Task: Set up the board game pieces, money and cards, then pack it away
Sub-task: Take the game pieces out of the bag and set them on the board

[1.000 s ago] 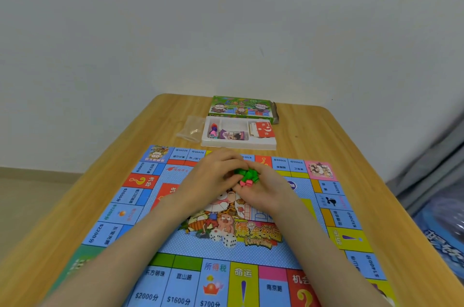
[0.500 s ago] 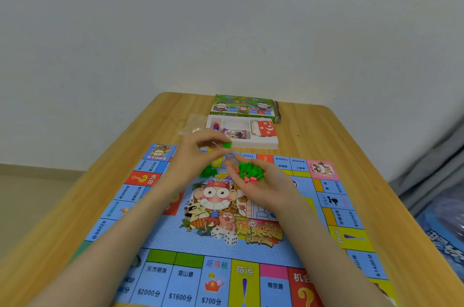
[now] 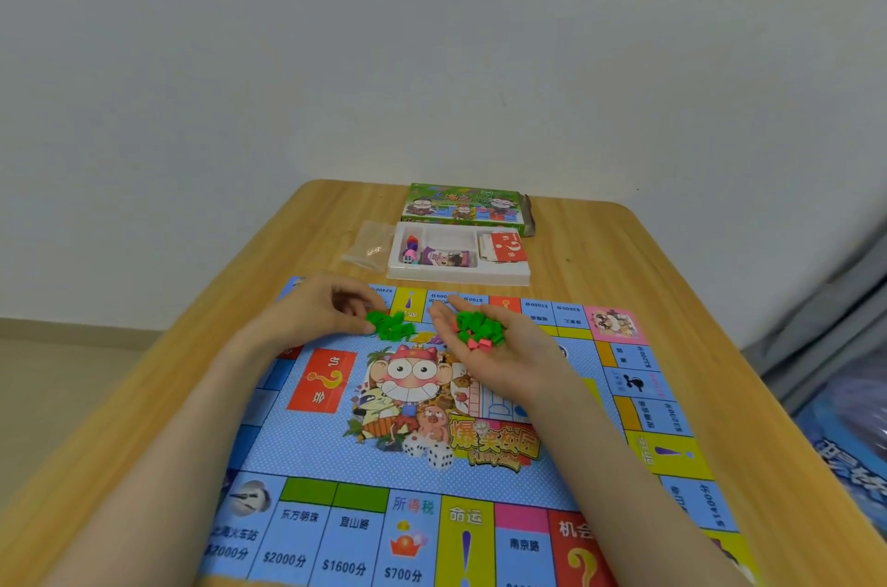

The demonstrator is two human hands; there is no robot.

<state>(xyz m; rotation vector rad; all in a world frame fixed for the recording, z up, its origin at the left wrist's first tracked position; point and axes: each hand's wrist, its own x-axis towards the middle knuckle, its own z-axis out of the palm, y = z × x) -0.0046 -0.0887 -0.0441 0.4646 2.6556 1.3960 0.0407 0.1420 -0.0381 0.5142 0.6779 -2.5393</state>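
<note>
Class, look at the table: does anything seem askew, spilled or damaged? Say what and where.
Nothing looks spilled or broken. The red cards sit tilted in the right compartment of the tray, and the end flap of the green box stands open. A crumpled clear bag lies loose left of the tray.

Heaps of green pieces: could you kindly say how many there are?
2: a heap on the board by the left hand, a heap in the right hand; more may be hidden.
</note>
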